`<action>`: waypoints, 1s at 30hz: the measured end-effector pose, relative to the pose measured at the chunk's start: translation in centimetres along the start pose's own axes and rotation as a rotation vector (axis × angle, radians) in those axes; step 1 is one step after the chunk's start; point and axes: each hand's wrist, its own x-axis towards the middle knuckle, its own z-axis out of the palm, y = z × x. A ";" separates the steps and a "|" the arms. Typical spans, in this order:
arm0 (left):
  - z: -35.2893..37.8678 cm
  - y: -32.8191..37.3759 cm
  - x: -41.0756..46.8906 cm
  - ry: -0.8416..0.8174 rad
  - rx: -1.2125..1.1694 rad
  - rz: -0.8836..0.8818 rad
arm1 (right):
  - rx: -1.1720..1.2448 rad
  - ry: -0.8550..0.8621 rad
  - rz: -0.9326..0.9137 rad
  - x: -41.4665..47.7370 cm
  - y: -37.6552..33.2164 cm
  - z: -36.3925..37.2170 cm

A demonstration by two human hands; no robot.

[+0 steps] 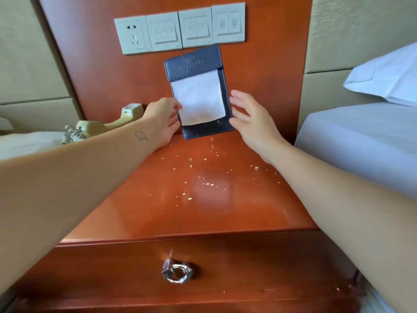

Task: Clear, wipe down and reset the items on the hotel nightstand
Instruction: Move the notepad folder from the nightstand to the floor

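Note:
A dark blue notepad holder [194,62] with a white paper sheet [198,98] is raised upright above the back of the red-brown nightstand [158,213]. My left hand [162,119] grips its left edge, thumb on the paper. My right hand [250,118] is beside the holder's right edge, fingers spread and straight, touching or nearly touching it. Pale crumbs [203,175] are scattered over the nightstand top. A cream telephone handset [117,123] with a coiled cord lies on the bed to the left.
A row of white wall switches and a socket [180,28] sits on the wooden back panel above. Beds with white linen flank the nightstand, a pillow [388,75] at the right. A drawer with a metal ring pull [177,271] faces me below.

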 end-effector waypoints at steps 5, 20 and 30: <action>-1.5 -0.6 -0.1 -0.094 0.026 0.027 | 0.010 -0.151 0.116 -0.4 0.3 0.5; -4.7 1.4 -3.6 -0.120 0.442 0.390 | 0.022 -0.201 0.001 -2.4 -1.8 -0.2; -11.1 2.6 -8.7 -0.131 0.401 0.391 | -0.017 -0.217 -0.106 -7.8 -8.1 2.0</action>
